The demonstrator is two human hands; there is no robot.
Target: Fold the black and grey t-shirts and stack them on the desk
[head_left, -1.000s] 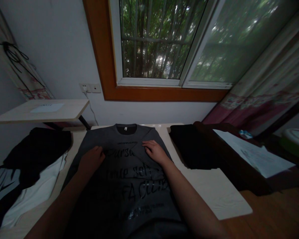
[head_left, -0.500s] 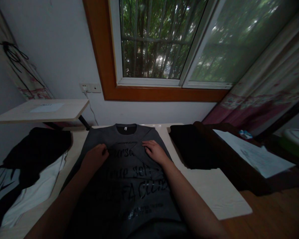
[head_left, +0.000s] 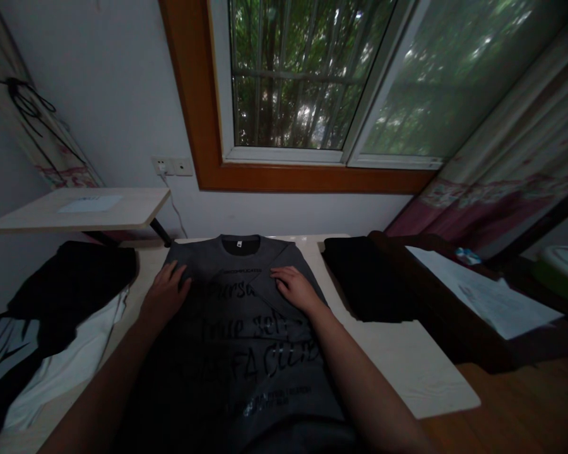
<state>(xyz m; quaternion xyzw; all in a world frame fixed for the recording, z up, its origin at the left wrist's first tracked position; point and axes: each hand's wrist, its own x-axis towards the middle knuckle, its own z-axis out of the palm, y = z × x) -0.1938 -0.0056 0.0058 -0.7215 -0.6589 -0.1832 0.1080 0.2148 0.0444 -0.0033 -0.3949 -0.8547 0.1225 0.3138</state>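
A dark grey T-shirt (head_left: pixel 236 321) with black lettering lies spread face up on the table, its collar toward the window. One sleeve is laid inward over the chest on the right. My left hand (head_left: pixel 166 291) rests on the shirt's left side below the shoulder, fingers spread. On the folded-in sleeve lies my right hand (head_left: pixel 293 287), palm down with its fingers stretched out. Neither hand grips the cloth. My forearms cover parts of the shirt's sides.
Black garments (head_left: pixel 94 271) and a white cloth (head_left: pixel 71 372) lie at the left, near a small raised shelf (head_left: pixel 137 202). Folded black clothing (head_left: pixel 360 277) sits on the right of the table (head_left: pixel 416 378). Farther right is a sheet of paper (head_left: pixel 483 290) on a dark surface.
My left hand has moved left from the chest toward the shirt's left edge, and its curled fingers have spread out. My right hand stays in place.
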